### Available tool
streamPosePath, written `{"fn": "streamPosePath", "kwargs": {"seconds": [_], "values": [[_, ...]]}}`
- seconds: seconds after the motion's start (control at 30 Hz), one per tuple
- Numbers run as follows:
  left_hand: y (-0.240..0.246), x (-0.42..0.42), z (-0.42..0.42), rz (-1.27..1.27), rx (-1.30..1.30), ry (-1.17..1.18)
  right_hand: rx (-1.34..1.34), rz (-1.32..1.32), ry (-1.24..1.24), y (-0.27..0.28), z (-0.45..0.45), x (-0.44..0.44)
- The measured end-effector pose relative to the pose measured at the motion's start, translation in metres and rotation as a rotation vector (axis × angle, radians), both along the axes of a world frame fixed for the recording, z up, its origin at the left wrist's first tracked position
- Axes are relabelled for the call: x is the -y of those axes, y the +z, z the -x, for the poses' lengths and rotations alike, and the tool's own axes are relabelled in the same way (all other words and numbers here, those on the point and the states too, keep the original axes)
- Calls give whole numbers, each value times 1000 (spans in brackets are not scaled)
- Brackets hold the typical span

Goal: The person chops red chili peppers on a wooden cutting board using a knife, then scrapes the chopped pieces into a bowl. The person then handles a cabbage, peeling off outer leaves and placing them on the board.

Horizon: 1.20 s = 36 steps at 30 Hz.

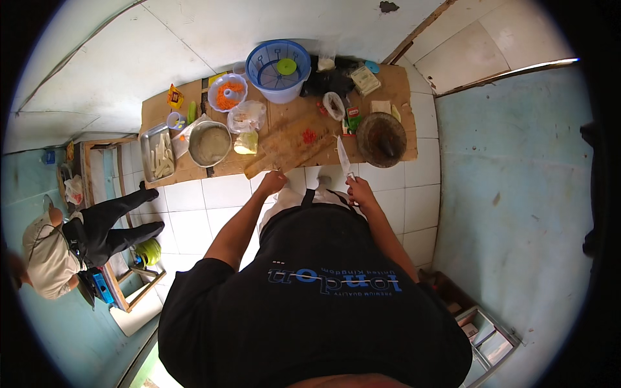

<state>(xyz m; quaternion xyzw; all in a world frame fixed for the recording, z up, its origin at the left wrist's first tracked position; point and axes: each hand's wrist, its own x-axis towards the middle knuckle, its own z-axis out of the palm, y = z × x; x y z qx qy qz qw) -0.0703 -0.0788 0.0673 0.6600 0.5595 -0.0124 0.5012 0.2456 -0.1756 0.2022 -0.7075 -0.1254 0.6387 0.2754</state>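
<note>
My right hand [360,191] grips the handle of a kitchen knife [343,156], whose blade points away from me over the front edge of the cardboard-covered surface. My left hand [272,183] hangs just off that edge, fingers curled, close to the handle end of a wooden cutting board [281,145]. Whether it holds anything small is not visible. On the board lies a little heap of chopped red chilli [309,136]. Right of the knife stands a stone mortar [363,145] with a dark pestle [386,143] in it.
Left of the board are a metal pot [191,140], a steel tray [148,160] of pale strips and a bowl [212,97] of shredded orange vegetable. A blue basket [254,58] stands behind. Another person [104,228] is at far left, near a green gas cylinder [148,252].
</note>
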Motion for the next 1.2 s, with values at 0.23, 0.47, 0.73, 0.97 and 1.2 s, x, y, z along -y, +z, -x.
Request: {"fn": "streamPosePath", "kwargs": {"seconds": [0.23, 0.47, 0.73, 0.97, 1.2], "values": [[63, -12, -33, 82, 285, 7, -80, -94, 16, 8, 11, -22], [102, -12, -48, -14, 350, 15, -144, -122, -10, 16, 16, -39], [107, -8, -37, -66, 215, -17, -117, -90, 94, 3, 26, -48], [91, 3, -25, -108, 298, 102, -107, -72, 142, -4, 29, -51], [77, 7, -15, -94, 332, 152, -160, -76, 144, -5, 31, -51]]}}
